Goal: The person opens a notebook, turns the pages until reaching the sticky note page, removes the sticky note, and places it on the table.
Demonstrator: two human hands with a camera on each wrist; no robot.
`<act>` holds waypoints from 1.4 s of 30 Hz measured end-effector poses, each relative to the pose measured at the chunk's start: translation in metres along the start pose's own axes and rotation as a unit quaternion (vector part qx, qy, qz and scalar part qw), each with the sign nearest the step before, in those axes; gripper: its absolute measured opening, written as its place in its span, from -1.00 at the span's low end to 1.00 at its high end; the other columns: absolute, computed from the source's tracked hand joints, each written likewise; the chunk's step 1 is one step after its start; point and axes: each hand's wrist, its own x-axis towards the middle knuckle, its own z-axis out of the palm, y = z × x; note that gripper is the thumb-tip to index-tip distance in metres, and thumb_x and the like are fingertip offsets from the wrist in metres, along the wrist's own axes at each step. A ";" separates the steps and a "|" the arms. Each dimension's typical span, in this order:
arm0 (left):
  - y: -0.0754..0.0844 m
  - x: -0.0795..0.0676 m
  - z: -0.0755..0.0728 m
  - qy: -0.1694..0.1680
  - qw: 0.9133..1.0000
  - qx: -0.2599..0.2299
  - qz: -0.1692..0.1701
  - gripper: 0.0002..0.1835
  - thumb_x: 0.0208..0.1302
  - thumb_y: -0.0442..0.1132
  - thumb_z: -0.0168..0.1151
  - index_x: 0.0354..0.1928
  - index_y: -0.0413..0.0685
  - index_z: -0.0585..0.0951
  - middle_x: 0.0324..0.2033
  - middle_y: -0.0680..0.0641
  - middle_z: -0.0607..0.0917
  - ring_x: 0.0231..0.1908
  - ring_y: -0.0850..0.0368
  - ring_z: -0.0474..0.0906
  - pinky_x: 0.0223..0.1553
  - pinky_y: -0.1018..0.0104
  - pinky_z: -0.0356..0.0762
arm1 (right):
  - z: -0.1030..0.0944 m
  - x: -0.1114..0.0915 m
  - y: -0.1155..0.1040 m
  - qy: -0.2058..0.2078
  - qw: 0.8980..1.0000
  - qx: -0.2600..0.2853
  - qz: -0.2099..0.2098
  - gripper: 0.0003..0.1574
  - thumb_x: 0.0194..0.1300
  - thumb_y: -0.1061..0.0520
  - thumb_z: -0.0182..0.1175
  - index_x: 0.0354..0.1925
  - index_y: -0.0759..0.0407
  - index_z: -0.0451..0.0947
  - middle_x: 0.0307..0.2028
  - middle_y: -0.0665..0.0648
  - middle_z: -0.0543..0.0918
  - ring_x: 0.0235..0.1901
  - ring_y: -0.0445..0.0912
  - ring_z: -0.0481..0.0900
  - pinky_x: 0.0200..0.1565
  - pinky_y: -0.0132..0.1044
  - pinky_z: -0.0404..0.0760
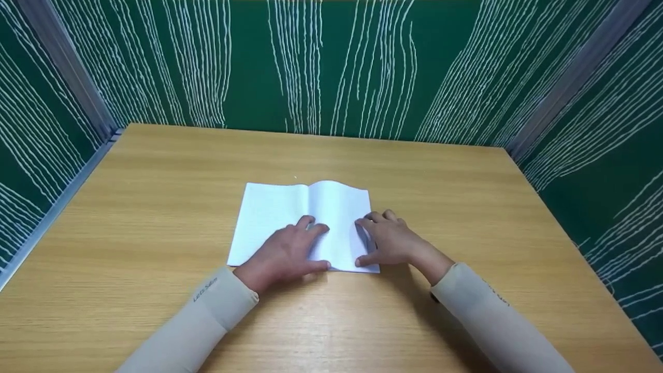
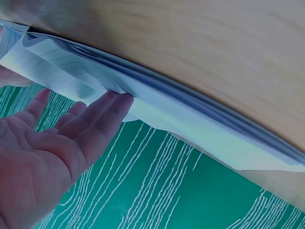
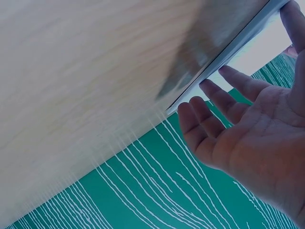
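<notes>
An open notebook [image 1: 269, 212] with white pages lies on the wooden table, its right page bulging up beside the middle fold. My left hand [image 1: 287, 251] rests over the fold near the lower edge, fingers spread. In the left wrist view, fingertips of the left hand [image 2: 62, 148] touch the pages of the notebook [image 2: 157, 112], whose stacked sheets show along the edge. At the right page's outer edge is my right hand [image 1: 391, 241], thumb and fingers apart. The right wrist view shows the right hand [image 3: 257, 124] with its fingers extended along the notebook's edge.
The wooden table [image 1: 171, 207] extends around the notebook on all sides. Green panels [image 1: 254, 62] with wavy white lines stand behind and at both sides, with grey metal posts [image 1: 67, 62] at the corners. Light sleeves [image 1: 207, 311] cover both forearms.
</notes>
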 end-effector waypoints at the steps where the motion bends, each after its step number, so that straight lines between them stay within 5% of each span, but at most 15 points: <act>1: 0.000 0.000 0.000 0.003 1.000 0.000 0.002 -0.22 0.12 0.29 0.22 0.34 0.14 0.34 0.29 -0.15 0.35 -0.04 -0.11 0.56 0.06 0.03 0.51 | 0.000 0.000 0.000 0.000 1.000 -0.001 0.000 0.15 -0.08 -0.41 0.39 0.38 0.02 0.28 0.34 0.22 0.35 0.24 0.18 0.26 0.21 0.20 0.28; 8: 0.000 0.001 0.000 0.021 1.000 -0.002 0.014 -0.25 0.10 0.23 0.25 0.29 0.05 0.37 0.27 -0.18 0.38 -0.10 -0.12 0.59 0.01 0.05 0.54 | 0.000 -0.003 0.001 0.005 1.000 0.004 -0.013 0.15 -0.05 -0.40 0.37 0.39 0.05 0.26 0.34 0.22 0.34 0.24 0.19 0.25 0.21 0.20 0.28; 29: -0.003 -0.001 -0.004 -0.011 1.000 -0.003 -0.004 -0.29 0.20 0.24 0.18 0.33 0.12 0.34 0.30 -0.09 0.37 0.16 -0.05 0.44 0.19 0.03 0.42 | -0.002 -0.010 0.011 -0.012 1.000 0.018 -0.004 0.31 -0.17 -0.45 0.42 0.42 0.09 0.21 0.42 0.19 0.25 0.27 0.17 0.20 0.24 0.21 0.21; 42: -0.008 -0.009 -0.010 0.033 0.999 0.011 0.038 -0.38 0.19 0.14 0.24 0.26 0.10 0.41 0.21 -0.02 0.44 0.04 0.04 0.46 0.11 0.13 0.47 | -0.004 -0.012 0.013 -0.001 0.999 0.021 -0.036 0.24 -0.07 -0.34 0.42 0.43 0.15 0.18 0.40 0.23 0.26 0.24 0.19 0.21 0.18 0.23 0.25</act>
